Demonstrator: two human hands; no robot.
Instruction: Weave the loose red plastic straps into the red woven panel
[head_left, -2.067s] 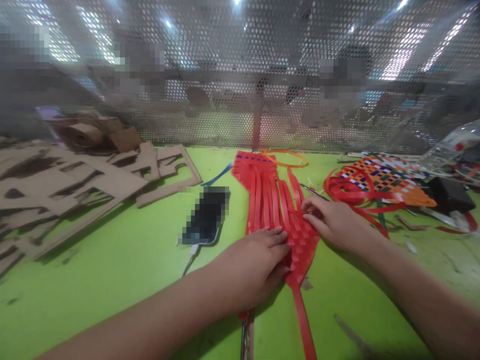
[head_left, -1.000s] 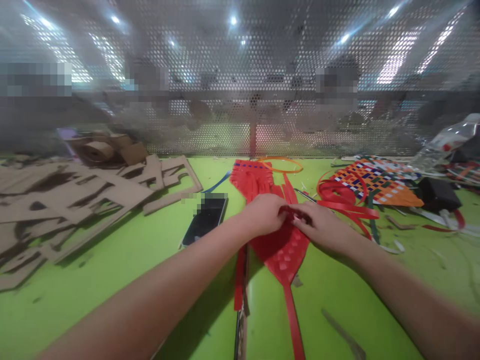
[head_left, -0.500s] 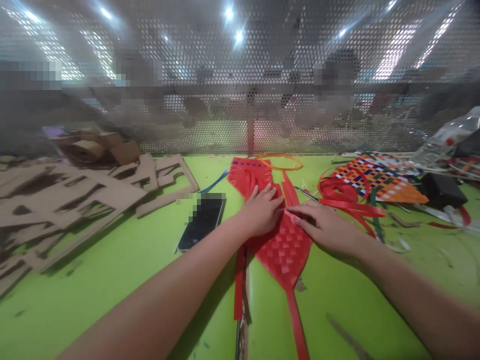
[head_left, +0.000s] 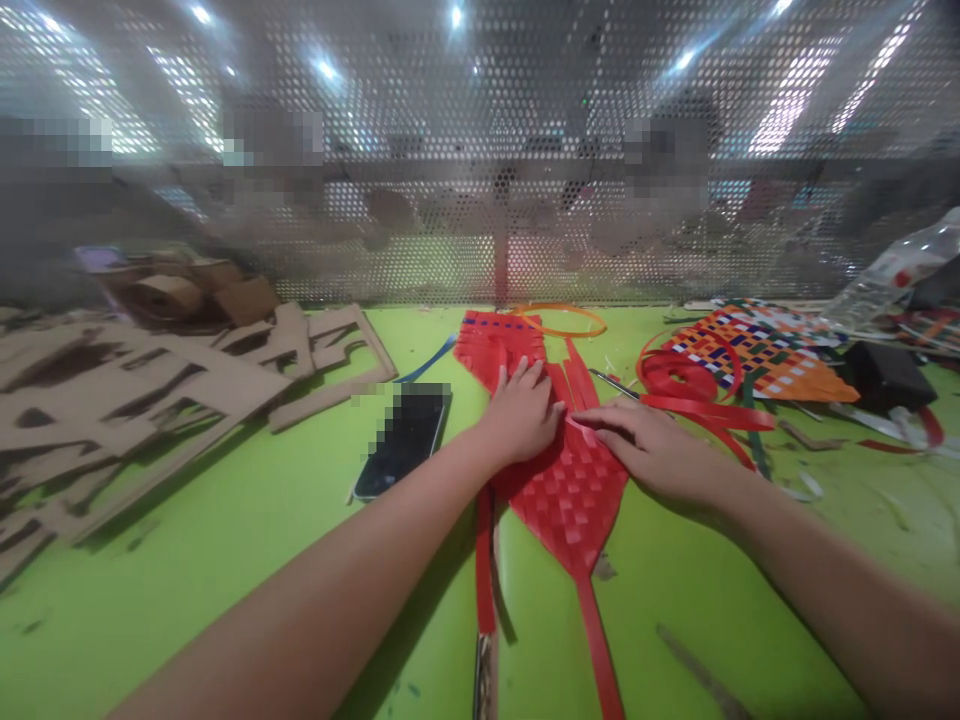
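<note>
A red woven piece [head_left: 574,500] made of flat strips lies on the green table, its pointed lower end toward me and a long red strip [head_left: 596,640] trailing from it. My left hand [head_left: 521,410] rests on its upper part with fingers spread, pressing it down. At the piece's right edge, my right hand [head_left: 645,445] has its thumb and fingertips on a red strip [head_left: 581,425], seemingly pinching it. Loose red strip ends [head_left: 577,380] stick up past the fingertips. Behind lies another red woven section [head_left: 499,340] with a dashed blue line.
A phone [head_left: 405,440] and cardboard offcuts [head_left: 172,400] lie left. To the right are a red strip coil [head_left: 679,375], a thin metal tool [head_left: 615,384], a multicoloured woven piece [head_left: 757,355], a black box [head_left: 889,375] and a plastic bottle [head_left: 896,270]. A perforated screen [head_left: 450,230] stands behind.
Both hands stay almost in place on the red woven piece. The left fingers have shifted slightly left, showing more loose strips. The red strip hanging below the left wrist has swung a little right.
</note>
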